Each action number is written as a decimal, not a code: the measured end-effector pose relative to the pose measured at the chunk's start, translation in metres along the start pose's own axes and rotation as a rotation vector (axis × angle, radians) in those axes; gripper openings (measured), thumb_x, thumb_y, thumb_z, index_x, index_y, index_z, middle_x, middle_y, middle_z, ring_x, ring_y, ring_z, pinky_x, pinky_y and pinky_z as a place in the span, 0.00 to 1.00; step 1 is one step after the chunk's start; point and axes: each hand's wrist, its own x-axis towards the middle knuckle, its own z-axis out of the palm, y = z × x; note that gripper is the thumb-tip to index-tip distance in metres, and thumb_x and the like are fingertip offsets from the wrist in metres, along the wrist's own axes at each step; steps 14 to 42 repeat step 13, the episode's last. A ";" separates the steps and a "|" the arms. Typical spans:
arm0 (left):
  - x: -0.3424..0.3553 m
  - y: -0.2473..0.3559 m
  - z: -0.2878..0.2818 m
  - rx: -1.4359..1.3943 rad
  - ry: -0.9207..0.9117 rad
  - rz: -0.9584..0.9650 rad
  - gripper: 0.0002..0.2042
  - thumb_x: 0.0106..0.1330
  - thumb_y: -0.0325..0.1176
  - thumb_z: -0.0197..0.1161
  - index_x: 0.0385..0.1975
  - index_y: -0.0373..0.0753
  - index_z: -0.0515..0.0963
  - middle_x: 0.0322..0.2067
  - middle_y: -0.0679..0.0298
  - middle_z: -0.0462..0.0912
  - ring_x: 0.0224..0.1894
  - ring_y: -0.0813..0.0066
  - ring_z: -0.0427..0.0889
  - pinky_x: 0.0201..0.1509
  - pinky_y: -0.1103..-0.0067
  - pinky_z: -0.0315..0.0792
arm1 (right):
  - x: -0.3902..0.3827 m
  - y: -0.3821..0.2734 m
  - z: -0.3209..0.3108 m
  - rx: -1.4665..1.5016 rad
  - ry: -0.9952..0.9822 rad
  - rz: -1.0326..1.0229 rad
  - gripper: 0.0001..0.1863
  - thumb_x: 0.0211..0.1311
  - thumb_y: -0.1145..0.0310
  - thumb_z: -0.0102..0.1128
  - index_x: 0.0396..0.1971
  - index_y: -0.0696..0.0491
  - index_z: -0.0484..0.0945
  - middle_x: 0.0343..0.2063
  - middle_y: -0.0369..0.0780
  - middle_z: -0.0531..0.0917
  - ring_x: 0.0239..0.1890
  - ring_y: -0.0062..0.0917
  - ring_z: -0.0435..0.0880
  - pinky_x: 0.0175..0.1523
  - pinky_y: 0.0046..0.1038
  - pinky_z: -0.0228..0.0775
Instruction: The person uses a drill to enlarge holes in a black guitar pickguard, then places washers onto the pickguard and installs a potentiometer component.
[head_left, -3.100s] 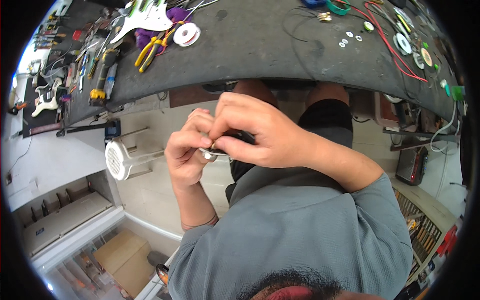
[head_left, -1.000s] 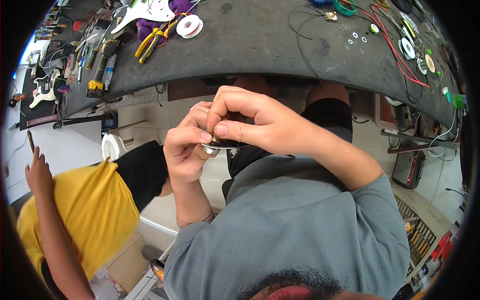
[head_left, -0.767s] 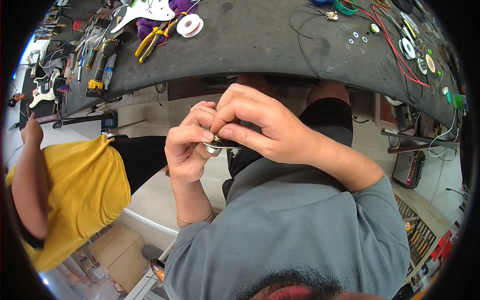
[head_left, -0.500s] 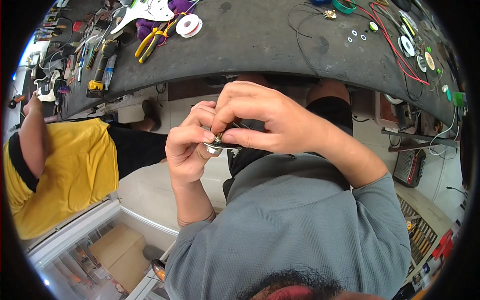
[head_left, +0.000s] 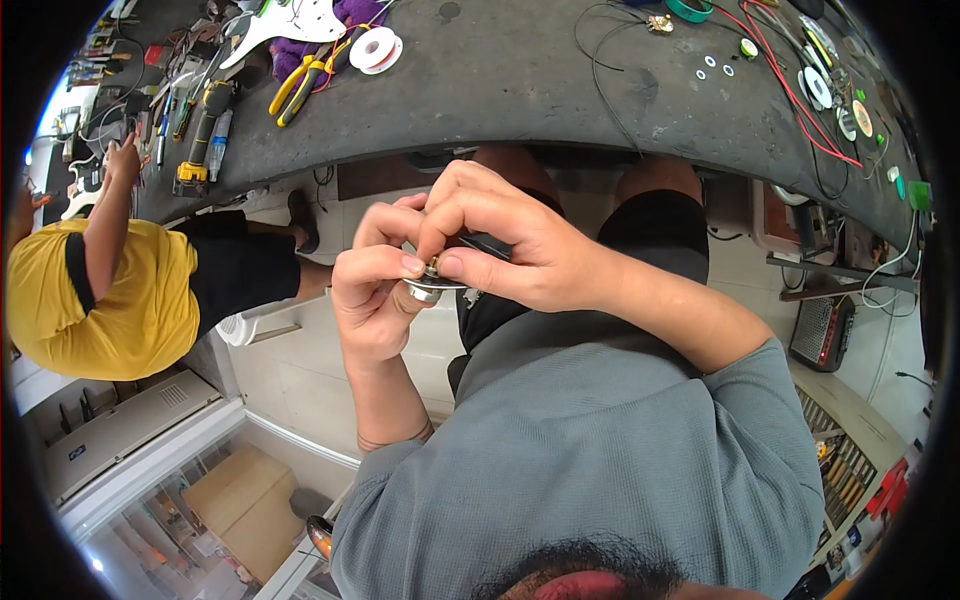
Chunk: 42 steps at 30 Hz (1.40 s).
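Note:
Over my lap, just short of the bench edge, both hands are closed around a thin metal plate [head_left: 450,283] with a silver knob [head_left: 424,295] on its underside. My left hand [head_left: 372,290] grips it from the left, thumb and fingers at the knob end. From the right, my right hand [head_left: 535,255] pinches in with thumb and bent index finger at a small brass-coloured part [head_left: 433,266] standing on top of the plate. My fingers cover much of the piece, so its exact kind is hard to make out.
On the dark workbench [head_left: 480,100] lie yellow-handled pliers [head_left: 297,92], a white spool [head_left: 374,50], a white pickguard [head_left: 290,22], a cordless power tool [head_left: 205,140], small washers [head_left: 711,62] and red cable [head_left: 785,95]. A person in a yellow shirt [head_left: 135,285] is at the left.
At the left, the person in yellow has shifted, with a raised hand now nearer the bench tools. My hands keep almost the same hold, with slight finger movement at the plate.

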 end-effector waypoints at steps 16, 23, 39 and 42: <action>-0.002 0.010 -0.003 0.145 0.080 0.011 0.13 0.69 0.39 0.77 0.48 0.51 0.82 0.53 0.62 0.68 0.43 0.75 0.82 0.75 0.50 0.66 | 0.026 -0.010 -0.026 -0.148 -0.239 -0.119 0.06 0.68 0.70 0.70 0.42 0.51 0.85 0.39 0.37 0.85 0.48 0.34 0.81 0.56 0.37 0.76; -0.002 0.010 -0.003 0.145 0.080 0.011 0.13 0.69 0.39 0.77 0.48 0.51 0.82 0.53 0.62 0.68 0.43 0.75 0.82 0.75 0.50 0.66 | 0.026 -0.010 -0.026 -0.148 -0.239 -0.119 0.06 0.68 0.70 0.70 0.42 0.51 0.85 0.39 0.37 0.85 0.48 0.34 0.81 0.56 0.37 0.76; -0.002 0.010 -0.003 0.145 0.080 0.011 0.13 0.69 0.39 0.77 0.48 0.51 0.82 0.53 0.62 0.68 0.43 0.75 0.82 0.75 0.50 0.66 | 0.026 -0.010 -0.026 -0.148 -0.239 -0.119 0.06 0.68 0.70 0.70 0.42 0.51 0.85 0.39 0.37 0.85 0.48 0.34 0.81 0.56 0.37 0.76; -0.002 0.010 -0.003 0.145 0.080 0.011 0.13 0.69 0.39 0.77 0.48 0.51 0.82 0.53 0.62 0.68 0.43 0.75 0.82 0.75 0.50 0.66 | 0.026 -0.010 -0.026 -0.148 -0.239 -0.119 0.06 0.68 0.70 0.70 0.42 0.51 0.85 0.39 0.37 0.85 0.48 0.34 0.81 0.56 0.37 0.76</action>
